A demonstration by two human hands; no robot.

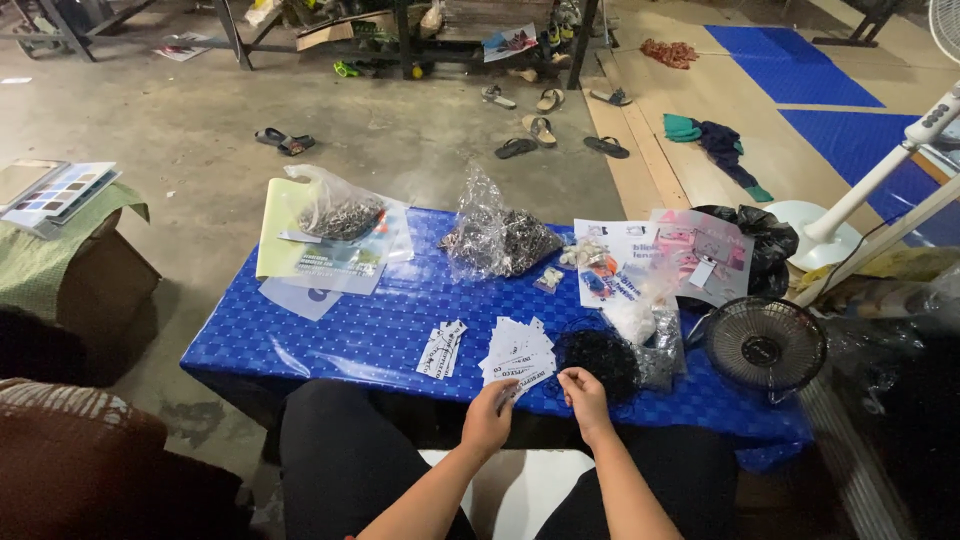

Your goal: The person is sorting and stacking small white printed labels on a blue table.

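The fanned stack of small white printed paper tags (pixel 517 357) lies at the near edge of my counter (pixel 330 340), a low table under a blue chequered plastic sheet, a little right of the middle of that edge. The stack fans away from me toward the far edge, its long axis running near to far, and its near end comes right up to my hands, so both reach it about equally; if anything the left is closer to the stack's middle. My left hand (pixel 488 418) is curled, thumb and fingers pinched on the near end of one tag at the bottom of the fan. My right hand (pixel 585 393) sits just right of the stack, fingers drawn together toward the left hand; I cannot tell whether it pinches anything. Just left of the fan lies a smaller loose pile of the same white tags (pixel 441 349). Just right, touching my right hand's far side, is a dark heap of black netting (pixel 600 358), and beyond that, at the right end of the counter, a small round black wire-grilled fan (pixel 765 348). Toward the far edge sits a crumpled clear plastic bag of small dark metal pieces (pixel 497 238).
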